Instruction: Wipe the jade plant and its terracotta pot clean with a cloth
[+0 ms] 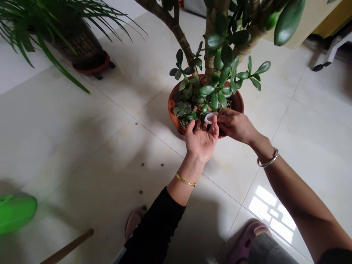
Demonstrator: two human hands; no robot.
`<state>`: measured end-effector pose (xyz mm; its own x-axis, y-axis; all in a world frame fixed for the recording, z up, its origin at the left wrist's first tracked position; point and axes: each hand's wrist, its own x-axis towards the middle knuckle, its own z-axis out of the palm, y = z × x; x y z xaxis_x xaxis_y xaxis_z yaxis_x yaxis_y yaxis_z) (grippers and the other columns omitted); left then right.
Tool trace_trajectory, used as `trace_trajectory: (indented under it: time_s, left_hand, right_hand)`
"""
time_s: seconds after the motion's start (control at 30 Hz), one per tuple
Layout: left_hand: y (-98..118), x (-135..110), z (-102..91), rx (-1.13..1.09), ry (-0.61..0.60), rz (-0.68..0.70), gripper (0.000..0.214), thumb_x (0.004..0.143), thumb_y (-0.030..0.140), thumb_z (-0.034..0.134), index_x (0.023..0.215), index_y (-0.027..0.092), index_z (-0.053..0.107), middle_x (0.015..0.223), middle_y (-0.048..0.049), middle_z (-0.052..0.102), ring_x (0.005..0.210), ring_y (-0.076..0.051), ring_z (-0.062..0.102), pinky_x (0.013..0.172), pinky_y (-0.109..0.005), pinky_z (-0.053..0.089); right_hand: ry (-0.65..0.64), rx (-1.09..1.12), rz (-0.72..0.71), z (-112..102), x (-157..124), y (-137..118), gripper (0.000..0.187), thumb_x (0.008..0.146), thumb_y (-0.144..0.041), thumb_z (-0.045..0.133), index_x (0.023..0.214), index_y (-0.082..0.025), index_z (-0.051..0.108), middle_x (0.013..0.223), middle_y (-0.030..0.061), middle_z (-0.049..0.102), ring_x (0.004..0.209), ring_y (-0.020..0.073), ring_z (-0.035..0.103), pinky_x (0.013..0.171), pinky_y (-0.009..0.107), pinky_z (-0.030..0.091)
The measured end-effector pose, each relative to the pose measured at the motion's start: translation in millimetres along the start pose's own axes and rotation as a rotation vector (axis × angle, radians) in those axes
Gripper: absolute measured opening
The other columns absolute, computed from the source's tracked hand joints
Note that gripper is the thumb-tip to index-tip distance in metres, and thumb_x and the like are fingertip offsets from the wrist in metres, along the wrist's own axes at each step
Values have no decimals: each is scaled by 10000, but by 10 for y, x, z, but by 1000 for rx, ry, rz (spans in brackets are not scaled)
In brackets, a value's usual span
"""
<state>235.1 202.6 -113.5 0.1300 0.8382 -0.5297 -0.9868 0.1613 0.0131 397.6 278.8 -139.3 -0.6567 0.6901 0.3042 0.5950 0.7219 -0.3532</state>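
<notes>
A jade plant (217,73) with thick stems and glossy leaves grows in a round terracotta-coloured pot (238,104). My left hand (202,141) is palm up at the front rim, its fingers apart and reaching among the low leaves; its fingertips are partly hidden. Beside it, my right hand (236,124) comes in from the right with fingers pinched on a small, soft-looking white piece, perhaps a tissue or wipe (209,117). That white piece lies just behind my left fingers, near the small leaves (189,115). Whether it touches a leaf I cannot tell.
A long-leaved plant in a dark pot (79,44) stands on a red saucer at upper left. At lower left are a green object (16,214) and a wooden stick (68,245). Small dark bits (162,165) dot the tiled floor. A chair leg (330,55) is upper right.
</notes>
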Motion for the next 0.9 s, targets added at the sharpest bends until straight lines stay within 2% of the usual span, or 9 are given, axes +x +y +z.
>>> trace_trajectory:
  time_s: [0.13,0.23,0.47,0.6,0.73,0.9]
  left_hand:
    - [1,-9,-2,18,24,9,310,1071,380,422,885,191,582,1047,-61,681,1053,-172,728,774,-233,590]
    - [7,-11,-6,20,25,10,302,1066,374,431,884,192,590,1111,-68,683,1122,-187,708,786,-242,583]
    - [17,-3,6,5,43,-7,299,1060,387,440,936,185,622,1145,-93,688,1118,-182,698,775,-232,567]
    - [21,-4,22,-15,39,-21,301,1063,390,429,953,184,619,1125,-90,688,1083,-173,702,747,-225,563]
    - [26,-4,23,-43,43,-34,292,1065,393,431,926,188,587,1110,-87,685,1075,-174,712,732,-222,573]
    - [25,11,24,-61,35,-31,211,1052,364,467,975,199,575,1202,-103,672,1175,-205,702,752,-239,593]
  right_hand:
    - [-86,-45,14,35,85,-64,337,1036,-342,520,1253,-282,771,1176,98,721,1020,221,702,753,283,529]
    - [-89,-82,25,37,85,-71,346,1036,-343,514,1269,-287,763,1194,102,713,1013,225,701,742,286,526]
    - [-113,-16,-46,56,50,-3,315,1035,-333,520,1147,-260,805,1093,105,712,975,220,691,795,309,541]
    - [-69,1,-21,61,47,10,317,1027,-326,528,1183,-262,797,1096,103,707,982,222,690,795,310,543]
    - [-73,40,-52,49,35,36,299,1008,-297,540,1099,-239,819,1031,95,710,929,217,699,802,326,561]
    - [68,50,48,74,15,57,344,1016,-318,510,1212,-231,779,1076,114,706,995,249,700,860,384,591]
